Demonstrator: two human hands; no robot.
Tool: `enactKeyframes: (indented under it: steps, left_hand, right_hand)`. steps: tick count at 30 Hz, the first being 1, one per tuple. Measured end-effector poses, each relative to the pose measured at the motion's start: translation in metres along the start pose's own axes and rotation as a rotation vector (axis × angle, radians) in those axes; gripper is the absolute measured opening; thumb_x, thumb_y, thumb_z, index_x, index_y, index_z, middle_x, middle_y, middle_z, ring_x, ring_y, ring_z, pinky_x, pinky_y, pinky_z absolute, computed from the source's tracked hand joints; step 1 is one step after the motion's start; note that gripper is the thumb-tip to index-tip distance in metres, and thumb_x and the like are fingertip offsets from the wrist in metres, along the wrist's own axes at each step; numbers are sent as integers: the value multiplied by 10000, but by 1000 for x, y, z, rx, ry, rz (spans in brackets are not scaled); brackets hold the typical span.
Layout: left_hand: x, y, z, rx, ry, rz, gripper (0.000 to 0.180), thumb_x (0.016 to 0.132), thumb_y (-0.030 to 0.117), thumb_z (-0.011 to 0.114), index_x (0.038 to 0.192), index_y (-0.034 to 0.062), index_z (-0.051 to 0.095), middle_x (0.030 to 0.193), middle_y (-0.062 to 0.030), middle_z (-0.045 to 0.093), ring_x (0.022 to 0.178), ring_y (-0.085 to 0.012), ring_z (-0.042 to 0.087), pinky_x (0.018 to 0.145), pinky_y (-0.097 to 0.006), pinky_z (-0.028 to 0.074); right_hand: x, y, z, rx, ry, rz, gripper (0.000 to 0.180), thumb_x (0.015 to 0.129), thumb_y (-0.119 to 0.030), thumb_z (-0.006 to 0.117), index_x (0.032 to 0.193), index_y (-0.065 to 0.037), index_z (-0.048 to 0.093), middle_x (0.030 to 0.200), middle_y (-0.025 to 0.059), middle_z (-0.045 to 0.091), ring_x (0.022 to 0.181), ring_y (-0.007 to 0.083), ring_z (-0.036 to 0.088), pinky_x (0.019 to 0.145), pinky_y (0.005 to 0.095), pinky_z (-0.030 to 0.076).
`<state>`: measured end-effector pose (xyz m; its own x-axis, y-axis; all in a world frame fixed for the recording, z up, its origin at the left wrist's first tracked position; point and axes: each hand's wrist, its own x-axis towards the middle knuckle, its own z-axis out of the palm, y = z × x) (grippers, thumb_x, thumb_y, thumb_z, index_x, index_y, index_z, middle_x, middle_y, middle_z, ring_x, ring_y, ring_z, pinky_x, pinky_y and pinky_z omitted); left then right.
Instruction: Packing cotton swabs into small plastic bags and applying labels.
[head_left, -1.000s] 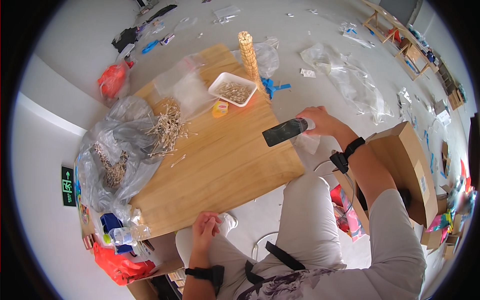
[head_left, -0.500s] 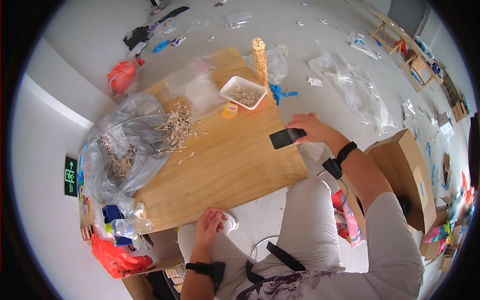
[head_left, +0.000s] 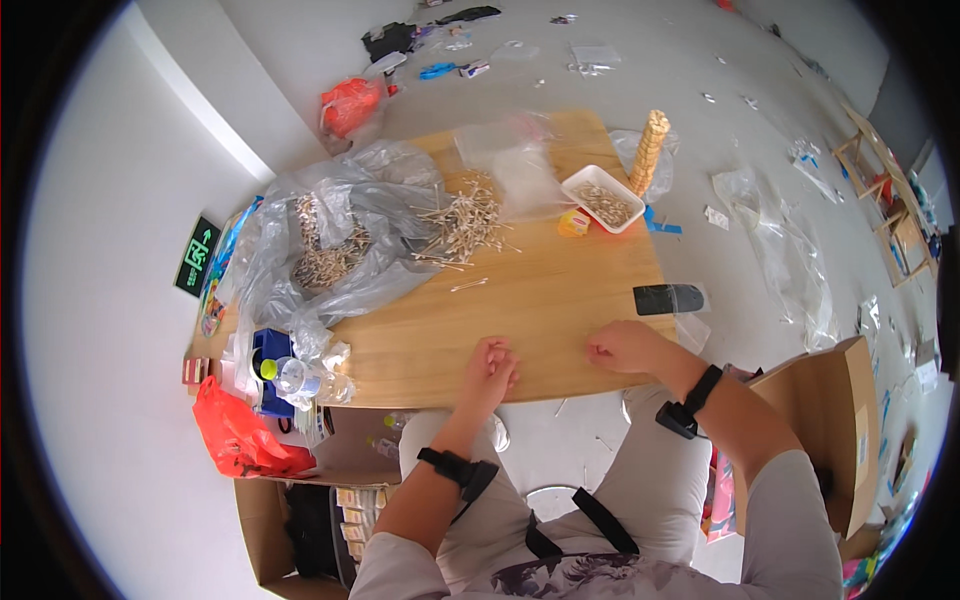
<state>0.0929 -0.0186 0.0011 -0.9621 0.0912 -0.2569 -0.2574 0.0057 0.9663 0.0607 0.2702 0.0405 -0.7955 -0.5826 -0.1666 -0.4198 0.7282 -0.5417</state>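
My left hand hovers at the near edge of the wooden table, its fingers loosely bent and slightly apart, with nothing seen in them. To its right my right hand is closed above the tabletop, knuckles up; whatever its fingers may hold is hidden. Beyond the right hand, a black phone-like slab lies at the table's right edge, partly in clear plastic. A pair of cotton swabs rests mid-table, near a loose heap of cotton swabs. More swabs fill a white tray.
A grey plastic bag with swabs inside spreads over the left side. Clear bags, a yellow packet and a tall beige stack stand or lie farther back. A bottle lies front left. An open carton is at right.
My right hand has let go of the black slab and come back toward me. My left hand has risen from my lap to the table edge. The view has swung left.
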Motion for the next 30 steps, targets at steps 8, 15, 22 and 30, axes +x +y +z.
enactKeyframes:
  steps: [8, 15, 22, 30]
  left_hand:
    - [91, 13, -15, 456, 122, 549, 365, 890, 62, 650, 1242, 67, 555, 1091, -89, 635, 843, -174, 622, 697, -294, 524]
    - [169, 58, -45, 1091, 293, 687, 526, 816, 90, 670, 1328, 121, 551, 1313, -162, 546, 1188, -350, 528, 950, -489, 475]
    - [227, 55, -55, 1432, 342, 624, 495, 834, 152, 665, 1320, 209, 590, 1289, -71, 578, 1154, -294, 564, 943, -491, 469]
    - [216, 85, -60, 1346, 297, 721, 219, 878, 121, 644, 1074, 183, 718, 983, -38, 698, 921, -258, 659, 822, -435, 490]
  right_hand:
    - [29, 7, 39, -54, 396, -149, 172, 844, -203, 656, 733, -78, 612, 713, 102, 626, 720, 329, 617, 638, 459, 478]
    - [32, 6, 48, -127, 539, -183, 161, 784, -107, 675, 672, -120, 560, 636, 20, 558, 648, 251, 573, 673, 376, 447]
    - [36, 3, 47, -85, 522, -171, 192, 775, -113, 681, 657, -141, 532, 639, 11, 541, 647, 243, 562, 671, 366, 441]
    - [35, 9, 50, -64, 518, -174, 247, 762, -102, 682, 626, -143, 480, 606, 11, 507, 601, 248, 539, 617, 358, 400]
